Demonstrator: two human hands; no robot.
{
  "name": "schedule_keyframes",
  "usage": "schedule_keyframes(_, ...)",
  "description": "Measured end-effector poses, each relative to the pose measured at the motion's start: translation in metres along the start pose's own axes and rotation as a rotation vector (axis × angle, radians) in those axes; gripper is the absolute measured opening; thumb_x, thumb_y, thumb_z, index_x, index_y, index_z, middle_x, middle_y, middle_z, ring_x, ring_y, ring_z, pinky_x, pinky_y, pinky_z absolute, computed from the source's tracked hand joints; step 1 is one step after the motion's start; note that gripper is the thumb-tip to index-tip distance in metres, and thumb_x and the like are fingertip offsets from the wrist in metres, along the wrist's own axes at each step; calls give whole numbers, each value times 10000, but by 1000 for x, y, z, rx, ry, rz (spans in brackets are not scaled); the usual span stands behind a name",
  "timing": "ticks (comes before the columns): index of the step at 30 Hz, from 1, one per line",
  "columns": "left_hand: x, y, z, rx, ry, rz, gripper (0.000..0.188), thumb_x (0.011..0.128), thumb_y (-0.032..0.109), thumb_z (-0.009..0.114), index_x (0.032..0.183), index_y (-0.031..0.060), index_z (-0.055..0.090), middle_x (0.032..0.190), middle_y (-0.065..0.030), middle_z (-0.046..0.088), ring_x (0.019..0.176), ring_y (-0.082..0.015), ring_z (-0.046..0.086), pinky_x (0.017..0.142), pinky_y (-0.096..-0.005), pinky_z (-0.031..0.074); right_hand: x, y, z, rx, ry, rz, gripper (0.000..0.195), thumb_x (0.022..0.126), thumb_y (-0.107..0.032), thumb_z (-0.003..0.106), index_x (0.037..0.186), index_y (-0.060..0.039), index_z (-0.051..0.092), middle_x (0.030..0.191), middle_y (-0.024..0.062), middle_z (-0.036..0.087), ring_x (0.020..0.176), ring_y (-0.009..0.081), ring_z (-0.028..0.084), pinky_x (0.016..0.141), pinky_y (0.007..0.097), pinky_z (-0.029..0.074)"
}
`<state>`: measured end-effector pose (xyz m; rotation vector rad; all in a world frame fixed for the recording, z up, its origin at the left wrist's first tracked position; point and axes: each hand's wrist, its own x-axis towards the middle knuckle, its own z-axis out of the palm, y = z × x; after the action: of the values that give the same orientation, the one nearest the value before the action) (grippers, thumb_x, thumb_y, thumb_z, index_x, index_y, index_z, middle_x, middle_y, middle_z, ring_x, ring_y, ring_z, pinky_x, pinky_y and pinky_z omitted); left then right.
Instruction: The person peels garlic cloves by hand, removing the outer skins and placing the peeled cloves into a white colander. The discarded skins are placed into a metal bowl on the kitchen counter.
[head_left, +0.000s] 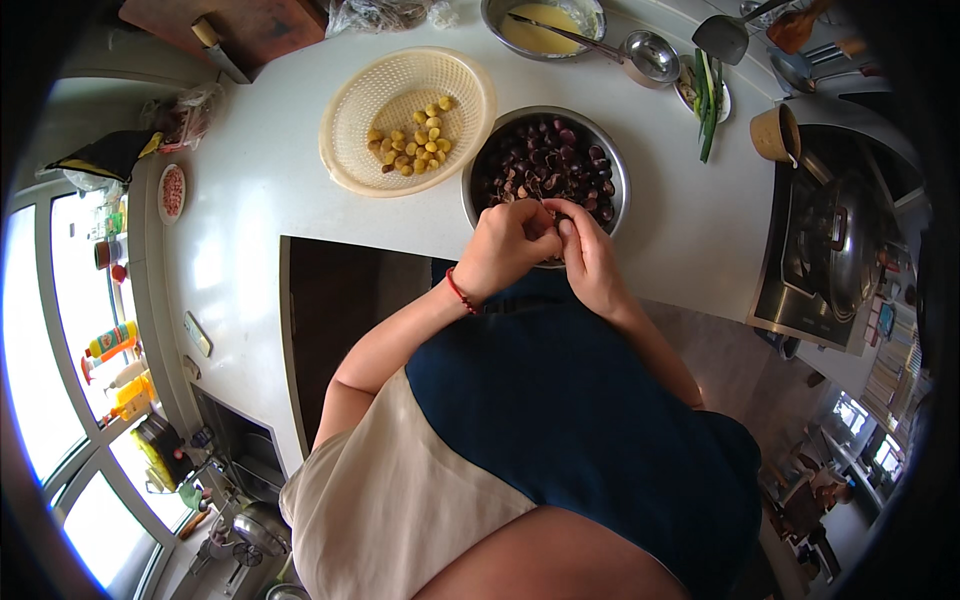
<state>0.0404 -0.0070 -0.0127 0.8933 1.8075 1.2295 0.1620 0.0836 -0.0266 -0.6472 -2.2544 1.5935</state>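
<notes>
My left hand, a red bracelet on its wrist, is raised over the near rim of a stainless steel bowl. My right hand meets it there, and the fingertips of both pinch a small chestnut that the fingers mostly hide. Dark brown unpeeled chestnuts fill the bowl, with loose bits of shell among them on the near side. Left of the bowl and close to its rim stands a cream plastic colander. Several peeled yellow chestnuts lie at its bottom.
Behind the bowl are a metal basin of pale yellow batter, a steel ladle and a plate with green onions. To the right, a lidded wok sits on the stove. A plate of minced meat is at the far left.
</notes>
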Motion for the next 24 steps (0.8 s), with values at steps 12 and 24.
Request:
schedule_keyframes(12, 2, 0, -12, -237, -153, -161, 127, 798, 108, 589, 743, -3, 557, 547, -10, 534, 440, -47, 476, 399, -198, 374, -2, 13, 4, 1150, -73, 423, 350, 985, -235, 280, 1124, 0, 499, 692, 7, 501, 437, 33, 301, 395, 179, 233)
schedule_keyframes(24, 0, -6, -2, 92, 26, 52, 192, 798, 159, 635, 731, -5, 562, 545, -42, 557, 425, -72, 503, 395, -217, 389, 3, 4, -5, 606, -26, 349, 248, 899, -162, 561, 1063, 22, 530, 745, 25, 553, 546, 48, 485, 461, 198, 408)
